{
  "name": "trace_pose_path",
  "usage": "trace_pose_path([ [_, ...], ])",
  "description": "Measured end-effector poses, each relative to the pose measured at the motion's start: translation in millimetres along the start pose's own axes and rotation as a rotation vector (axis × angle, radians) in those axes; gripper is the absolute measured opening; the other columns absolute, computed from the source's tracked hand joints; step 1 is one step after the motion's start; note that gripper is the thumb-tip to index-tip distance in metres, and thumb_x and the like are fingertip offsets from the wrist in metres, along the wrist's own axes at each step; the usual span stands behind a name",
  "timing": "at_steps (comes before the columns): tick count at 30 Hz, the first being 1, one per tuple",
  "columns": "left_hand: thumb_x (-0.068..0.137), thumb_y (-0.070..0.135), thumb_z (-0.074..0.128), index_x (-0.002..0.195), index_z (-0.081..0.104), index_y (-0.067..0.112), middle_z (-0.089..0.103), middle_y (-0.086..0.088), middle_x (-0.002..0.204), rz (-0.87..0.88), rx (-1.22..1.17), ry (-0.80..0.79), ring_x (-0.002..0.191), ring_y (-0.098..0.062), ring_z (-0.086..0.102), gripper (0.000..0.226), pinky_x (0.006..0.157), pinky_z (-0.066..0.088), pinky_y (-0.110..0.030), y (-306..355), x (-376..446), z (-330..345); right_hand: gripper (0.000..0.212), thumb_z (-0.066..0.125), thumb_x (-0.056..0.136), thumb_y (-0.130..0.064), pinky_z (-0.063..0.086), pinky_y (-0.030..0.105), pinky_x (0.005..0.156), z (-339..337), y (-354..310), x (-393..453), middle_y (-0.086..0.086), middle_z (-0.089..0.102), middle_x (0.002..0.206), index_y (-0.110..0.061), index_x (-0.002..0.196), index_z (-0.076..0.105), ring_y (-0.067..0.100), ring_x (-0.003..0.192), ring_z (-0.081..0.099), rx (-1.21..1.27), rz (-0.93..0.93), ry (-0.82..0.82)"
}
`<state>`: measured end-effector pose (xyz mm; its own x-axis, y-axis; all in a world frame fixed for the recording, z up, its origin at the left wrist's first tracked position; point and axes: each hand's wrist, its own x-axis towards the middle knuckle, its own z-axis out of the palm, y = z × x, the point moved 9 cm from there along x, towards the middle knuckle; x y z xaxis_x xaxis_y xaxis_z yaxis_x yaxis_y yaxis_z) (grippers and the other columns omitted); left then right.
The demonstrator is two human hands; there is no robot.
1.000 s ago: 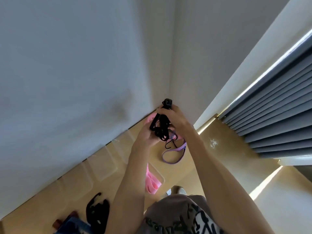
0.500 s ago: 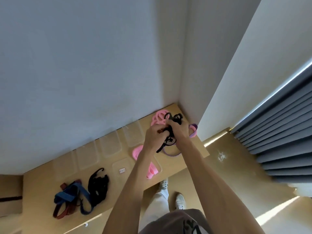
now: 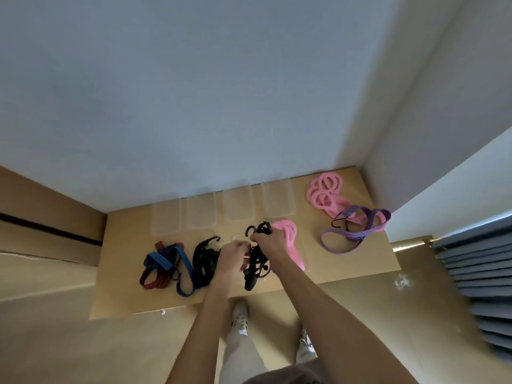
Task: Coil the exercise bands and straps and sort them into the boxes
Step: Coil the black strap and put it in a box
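Note:
My right hand (image 3: 267,243) and my left hand (image 3: 232,257) both grip a bundled black strap with hooks (image 3: 253,268) above the middle of the wooden table (image 3: 346,266). Several clear plastic boxes (image 3: 238,207) stand in a row at the back by the wall. A pink band (image 3: 291,242) lies just right of my hands. Left of them lie a black hooked strap (image 3: 203,260), a blue strap (image 3: 166,260) and a dark red strap (image 3: 151,281). At the far right are coiled pink bands (image 3: 325,195) and a purple band (image 3: 357,231).
White walls close the back and the right corner. Grey blinds (image 3: 476,273) hang at the right. A brown unit (image 3: 41,225) stands left of the table. My legs and shoes (image 3: 239,317) are below the table's front edge.
The view has swung down from the wall to the whole table. My hands with the black strap have come from the right back corner to the table's middle.

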<state>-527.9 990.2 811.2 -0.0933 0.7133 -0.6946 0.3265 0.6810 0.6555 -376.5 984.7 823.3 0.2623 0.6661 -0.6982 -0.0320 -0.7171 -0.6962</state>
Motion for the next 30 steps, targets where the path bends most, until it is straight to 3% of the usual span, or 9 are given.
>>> trace_pose_path([
  [3,0.094,0.009,0.053,0.084,0.064,0.001,0.059,-0.016,0.074,0.062,0.176,0.185,0.064,-0.022,0.054,0.017,0.06,0.044,-0.044,-23,17,-69,0.009,0.067,0.075,-0.009,0.054,0.039,0.069,71,8,2,0.008,0.062,0.074,-0.011,0.077,0.059,0.03,0.076,0.064,-0.075,0.018,-0.074],
  [6,0.096,0.014,0.053,0.118,0.069,0.012,0.07,-0.009,0.111,0.055,0.29,0.357,0.104,-0.029,0.064,0.027,0.085,0.051,-0.04,-38,39,-134,0.009,0.063,0.076,-0.008,0.048,0.031,0.065,130,11,10,0.004,0.06,0.071,-0.012,0.073,0.056,0.026,0.076,0.06,-0.223,0.022,-0.056],
  [7,0.096,0.014,0.053,0.123,0.067,0.009,0.069,-0.01,0.118,0.07,0.32,0.378,0.108,-0.03,0.063,0.03,0.088,0.052,-0.039,-41,50,-149,0.004,0.062,0.077,-0.008,0.048,0.031,0.066,147,12,12,0.006,0.064,0.077,-0.01,0.079,0.061,0.027,0.079,0.061,-0.265,0.014,-0.055],
  [10,0.098,0.016,0.054,0.122,0.065,0.008,0.066,-0.01,0.118,0.134,0.415,0.34,0.104,-0.026,0.064,0.027,0.081,0.049,-0.033,-45,81,-175,0.031,0.062,0.08,-0.012,0.054,0.033,0.076,189,17,24,0.012,0.069,0.104,-0.007,0.111,0.063,0.029,0.097,0.065,-0.375,0.015,-0.033],
  [12,0.099,0.015,0.053,0.121,0.066,0.01,0.067,-0.009,0.117,0.154,0.427,0.329,0.1,-0.023,0.065,0.025,0.08,0.051,-0.033,-47,97,-190,0.039,0.061,0.081,-0.012,0.056,0.037,0.083,207,17,31,0.011,0.066,0.112,-0.011,0.12,0.059,0.03,0.102,0.063,-0.396,0.005,0.002],
  [15,0.099,0.012,0.053,0.122,0.066,0.01,0.069,-0.008,0.117,0.183,0.413,0.301,0.101,-0.023,0.066,0.026,0.086,0.055,-0.038,-46,117,-204,0.044,0.061,0.083,-0.012,0.057,0.036,0.078,224,18,43,0.014,0.064,0.115,-0.013,0.127,0.055,0.032,0.1,0.063,-0.408,0.003,0.045],
  [21,0.099,0.011,0.054,0.118,0.069,0.007,0.072,-0.008,0.111,0.29,0.41,0.255,0.097,-0.022,0.066,0.024,0.086,0.054,-0.034,-35,126,-211,0.068,0.068,0.081,-0.029,0.048,0.042,0.1,233,18,42,0.009,0.056,0.13,-0.023,0.143,0.041,0.029,0.118,0.054,-0.541,-0.062,0.077],
  [24,0.099,0.011,0.053,0.12,0.067,0.009,0.071,-0.004,0.112,0.36,0.383,0.227,0.099,-0.02,0.065,0.026,0.085,0.054,-0.035,-18,111,-204,0.066,0.063,0.084,-0.036,0.042,0.041,0.105,217,6,29,0.007,0.055,0.132,-0.02,0.144,0.041,0.029,0.12,0.051,-0.556,-0.128,0.177],
  [30,0.095,0.004,0.059,0.103,0.071,0.006,0.071,0.002,0.093,0.649,0.276,0.162,0.088,-0.019,0.068,0.015,0.077,0.058,-0.037,33,39,-155,0.039,0.059,0.088,-0.008,0.046,0.034,0.094,134,-7,2,0.015,0.061,0.122,-0.004,0.126,0.059,0.03,0.113,0.057,-0.287,-0.13,0.353],
])
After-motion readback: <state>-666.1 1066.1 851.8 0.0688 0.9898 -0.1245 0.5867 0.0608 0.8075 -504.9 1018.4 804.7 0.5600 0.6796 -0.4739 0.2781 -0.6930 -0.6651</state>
